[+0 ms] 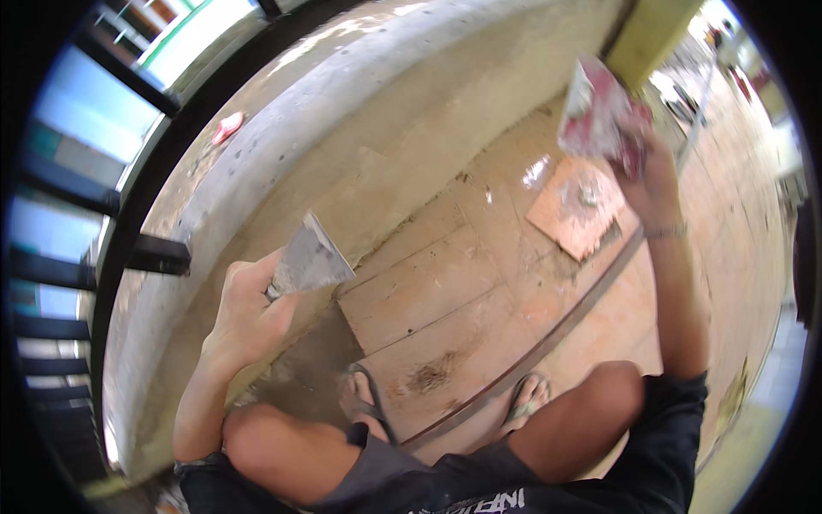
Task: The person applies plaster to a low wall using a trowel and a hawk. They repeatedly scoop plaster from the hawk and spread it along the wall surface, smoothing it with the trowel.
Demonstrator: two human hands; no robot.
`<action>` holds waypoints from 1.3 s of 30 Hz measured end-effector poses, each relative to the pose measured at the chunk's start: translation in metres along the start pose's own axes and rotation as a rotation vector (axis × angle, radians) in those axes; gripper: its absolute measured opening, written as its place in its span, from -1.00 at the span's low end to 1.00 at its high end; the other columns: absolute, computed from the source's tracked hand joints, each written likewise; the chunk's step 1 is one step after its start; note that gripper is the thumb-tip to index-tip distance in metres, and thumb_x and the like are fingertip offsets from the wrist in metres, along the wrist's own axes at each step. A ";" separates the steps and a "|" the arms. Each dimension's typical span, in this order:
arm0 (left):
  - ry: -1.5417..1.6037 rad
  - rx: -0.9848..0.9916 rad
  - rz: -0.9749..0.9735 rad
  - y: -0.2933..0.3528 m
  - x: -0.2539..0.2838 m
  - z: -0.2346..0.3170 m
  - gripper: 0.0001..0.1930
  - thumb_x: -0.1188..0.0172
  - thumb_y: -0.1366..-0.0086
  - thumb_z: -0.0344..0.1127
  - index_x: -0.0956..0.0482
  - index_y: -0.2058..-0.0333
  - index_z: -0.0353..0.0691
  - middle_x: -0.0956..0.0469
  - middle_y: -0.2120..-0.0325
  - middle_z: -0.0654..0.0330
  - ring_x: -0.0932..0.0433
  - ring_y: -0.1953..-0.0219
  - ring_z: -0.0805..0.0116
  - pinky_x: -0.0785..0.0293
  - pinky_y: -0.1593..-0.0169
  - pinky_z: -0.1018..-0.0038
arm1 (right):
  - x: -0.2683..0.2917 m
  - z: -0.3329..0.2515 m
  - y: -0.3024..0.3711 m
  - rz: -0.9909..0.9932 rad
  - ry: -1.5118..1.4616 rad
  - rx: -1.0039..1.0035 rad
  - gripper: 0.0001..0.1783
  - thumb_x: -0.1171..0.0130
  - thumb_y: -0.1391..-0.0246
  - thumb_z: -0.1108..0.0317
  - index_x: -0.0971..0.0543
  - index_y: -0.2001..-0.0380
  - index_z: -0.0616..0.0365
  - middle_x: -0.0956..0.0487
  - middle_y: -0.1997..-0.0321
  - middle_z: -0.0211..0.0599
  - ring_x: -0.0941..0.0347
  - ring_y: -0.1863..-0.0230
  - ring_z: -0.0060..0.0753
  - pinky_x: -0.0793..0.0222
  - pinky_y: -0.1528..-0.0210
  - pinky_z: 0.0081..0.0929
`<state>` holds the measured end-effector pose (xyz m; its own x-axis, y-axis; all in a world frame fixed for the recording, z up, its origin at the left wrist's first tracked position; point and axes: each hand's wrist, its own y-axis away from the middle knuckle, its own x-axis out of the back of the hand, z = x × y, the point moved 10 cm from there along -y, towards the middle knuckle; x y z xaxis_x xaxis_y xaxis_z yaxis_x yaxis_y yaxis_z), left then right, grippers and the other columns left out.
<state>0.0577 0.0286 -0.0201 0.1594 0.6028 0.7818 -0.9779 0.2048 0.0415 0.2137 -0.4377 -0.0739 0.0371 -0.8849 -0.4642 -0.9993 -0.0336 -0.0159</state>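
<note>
My left hand is closed round the handle of a putty knife. The knife's grey, fan-shaped blade points up and is held in front of the low wall. On the right, my raised right hand grips a flat red piece smeared with whitish paste; its exact kind is blurred. Below that hand, a square orange board or tile lies on the floor with a lump of grey-white paste on it.
Tan floor tiles run along the wall, and a dark strip crosses them near my sandalled feet. Black railings stand at the left, with a pink shoe beyond them. A yellowish post rises at the far right.
</note>
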 end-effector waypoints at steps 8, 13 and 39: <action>0.129 -0.062 0.019 -0.002 0.033 0.012 -0.78 -0.26 -0.36 -0.39 -0.70 0.08 -0.36 -0.53 0.57 0.31 -0.35 0.49 0.64 -0.26 0.43 0.47 | -0.033 0.110 0.023 0.310 -0.030 -0.010 -0.82 -0.25 -0.26 0.44 -0.67 0.13 0.28 -0.72 0.25 -0.26 -0.67 0.25 -0.43 -0.66 0.19 -0.47; -0.097 -0.170 0.112 0.000 0.031 0.023 -0.75 -0.27 -0.39 -0.31 -0.67 0.10 -0.39 -0.59 0.57 0.09 -0.49 0.52 0.43 -0.34 0.40 0.38 | -0.061 0.299 0.097 0.398 -0.147 -0.158 -0.84 -0.25 -0.25 0.49 -0.63 0.11 0.23 -0.69 0.24 -0.34 -0.59 0.38 -0.51 -0.49 0.38 -0.51; -0.363 -0.029 0.097 0.023 -0.025 -0.062 -0.67 -0.21 -0.40 -0.31 -0.57 -0.03 -0.42 -0.64 0.41 -0.16 -0.62 0.36 -0.10 -0.48 0.23 0.15 | -0.203 0.319 0.133 0.513 0.333 0.193 -0.58 0.00 -0.46 0.22 -0.61 -0.17 0.26 -0.64 0.44 0.03 -0.58 0.40 0.01 -0.47 0.23 -0.28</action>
<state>0.0399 0.0657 -0.0771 0.0034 0.3090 0.9511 -0.9811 0.1850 -0.0566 0.0728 -0.1148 -0.2643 -0.4780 -0.8645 -0.1556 -0.8716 0.4888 -0.0382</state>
